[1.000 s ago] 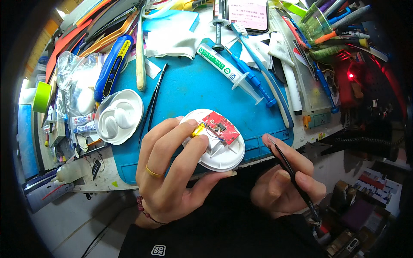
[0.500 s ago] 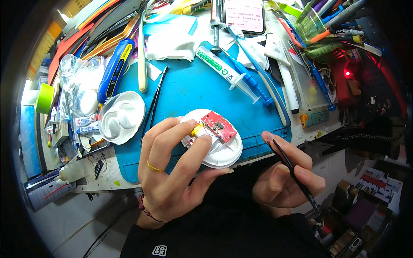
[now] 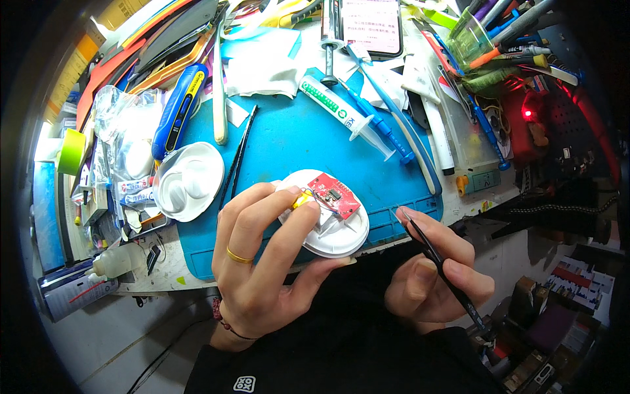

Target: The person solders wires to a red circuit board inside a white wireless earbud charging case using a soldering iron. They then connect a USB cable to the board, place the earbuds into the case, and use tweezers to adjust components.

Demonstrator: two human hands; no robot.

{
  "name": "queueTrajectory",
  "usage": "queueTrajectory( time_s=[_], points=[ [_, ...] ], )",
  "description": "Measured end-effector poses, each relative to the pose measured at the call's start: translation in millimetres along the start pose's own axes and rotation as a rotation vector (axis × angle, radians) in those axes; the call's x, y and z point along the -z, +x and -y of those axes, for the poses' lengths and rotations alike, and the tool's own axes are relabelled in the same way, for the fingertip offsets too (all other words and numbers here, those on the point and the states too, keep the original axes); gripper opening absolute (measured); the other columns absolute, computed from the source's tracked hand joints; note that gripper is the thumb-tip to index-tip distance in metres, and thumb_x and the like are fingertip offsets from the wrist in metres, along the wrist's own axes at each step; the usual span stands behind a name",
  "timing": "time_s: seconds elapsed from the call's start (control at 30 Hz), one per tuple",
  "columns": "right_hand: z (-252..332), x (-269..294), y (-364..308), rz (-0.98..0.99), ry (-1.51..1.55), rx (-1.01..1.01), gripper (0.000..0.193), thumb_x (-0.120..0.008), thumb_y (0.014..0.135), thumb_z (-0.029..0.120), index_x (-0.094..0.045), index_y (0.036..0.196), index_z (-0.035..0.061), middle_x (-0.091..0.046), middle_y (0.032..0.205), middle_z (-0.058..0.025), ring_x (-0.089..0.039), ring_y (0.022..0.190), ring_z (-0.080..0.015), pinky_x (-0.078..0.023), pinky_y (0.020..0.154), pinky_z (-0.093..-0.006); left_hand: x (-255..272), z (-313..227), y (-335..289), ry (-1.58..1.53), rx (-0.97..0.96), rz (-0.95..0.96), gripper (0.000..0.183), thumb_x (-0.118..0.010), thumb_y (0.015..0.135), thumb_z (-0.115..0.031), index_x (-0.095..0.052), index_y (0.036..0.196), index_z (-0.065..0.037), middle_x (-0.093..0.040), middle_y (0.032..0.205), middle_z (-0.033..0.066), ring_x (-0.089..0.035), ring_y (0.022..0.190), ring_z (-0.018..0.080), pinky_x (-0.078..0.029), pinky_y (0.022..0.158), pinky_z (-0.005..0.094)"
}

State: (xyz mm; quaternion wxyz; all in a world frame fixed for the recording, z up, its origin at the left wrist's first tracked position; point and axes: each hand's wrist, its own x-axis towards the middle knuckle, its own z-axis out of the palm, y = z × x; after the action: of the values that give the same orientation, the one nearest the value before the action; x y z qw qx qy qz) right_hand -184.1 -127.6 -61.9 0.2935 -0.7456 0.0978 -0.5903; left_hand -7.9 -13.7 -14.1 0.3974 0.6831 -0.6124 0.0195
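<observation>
My left hand [image 3: 266, 246] grips a round white plastic housing [image 3: 338, 240] from its left side, the thumb beneath and the fingertips on top. On the housing sits a red circuit board [image 3: 333, 195] with a small black chip and thin wires. Two fingertips pinch against a small yellow piece [image 3: 302, 197] beside the board. To the right, my right hand [image 3: 433, 266] is closed around slim black tweezers [image 3: 447, 274], whose tip points up and left, apart from the housing.
Behind lies a blue work mat [image 3: 275, 144] with a second pair of black tweezers [image 3: 241, 151] and a syringe [image 3: 338, 108]. Left stand a white oval shell [image 3: 190, 180] and a blue utility knife [image 3: 178, 115]. A phone [image 3: 371, 26] and a white marker [image 3: 438, 134] lie farther back.
My left fingertips have closed slightly over the yellow piece. The right hand has shifted a little, and the tip of its tweezers now shows farther left. The housing is almost unmoved.
</observation>
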Motion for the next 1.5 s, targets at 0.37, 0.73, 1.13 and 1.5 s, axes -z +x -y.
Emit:
queueTrajectory(
  time_s=[0.37, 0.73, 1.13, 1.5],
  points=[
    [13, 10, 14, 0.037, 0.119, -0.043, 0.039, -0.067, 0.097, -0.002, -0.042, 0.126, 0.0022, -0.067, 0.124, -0.0341, -0.074, 0.109, -0.0444, -0.063, 0.09, -0.0469, 7, -6, -5, 0.025, 0.029, 0.05, 0.047, -0.09, 0.08, -0.024, -0.075, 0.121, -0.008, -0.064, 0.125, 0.0133, -0.062, 0.116, 0.039, -0.053, 0.098, 0.0497],
    [61, 47, 45, 0.147, 0.178, -0.508, 0.014, -0.051, 0.111, 0.008, -0.059, 0.115, -0.0026, -0.064, 0.113, -0.0129, -0.063, 0.097, -0.0156, -0.051, 0.087, -0.0299, 24, -30, -12, -0.048, -0.016, -0.185, 0.056, -0.094, 0.078, -0.029, -0.071, 0.121, -0.002, -0.068, 0.123, 0.0137, -0.066, 0.116, 0.0349, -0.057, 0.096, 0.0465],
    [64, 37, 67, 0.293, 0.746, -1.175, 0.036, -0.063, 0.108, 0.026, -0.065, 0.129, -0.0032, -0.073, 0.107, -0.0077, -0.069, 0.09, -0.0129, -0.055, 0.082, -0.0272, 35, -74, -13, -0.049, -0.028, -0.168, 0.069, -0.092, 0.083, -0.032, -0.061, 0.135, 0.001, -0.057, 0.137, 0.0179, -0.06, 0.125, 0.0334, -0.056, 0.095, 0.0439],
    [61, 33, 104, 0.563, 0.277, -0.696, 0.032, -0.06, 0.109, 0.016, -0.069, 0.136, 0.0014, -0.078, 0.108, -0.0115, -0.071, 0.096, -0.0134, -0.056, 0.082, -0.0286, 56, -68, 11, -1.262, 0.618, 0.249, 0.059, -0.062, 0.104, -0.006, -0.037, 0.157, 0.006, -0.065, 0.131, 0.0237, -0.073, 0.112, 0.0328, -0.067, 0.086, 0.0424]
  ],
)
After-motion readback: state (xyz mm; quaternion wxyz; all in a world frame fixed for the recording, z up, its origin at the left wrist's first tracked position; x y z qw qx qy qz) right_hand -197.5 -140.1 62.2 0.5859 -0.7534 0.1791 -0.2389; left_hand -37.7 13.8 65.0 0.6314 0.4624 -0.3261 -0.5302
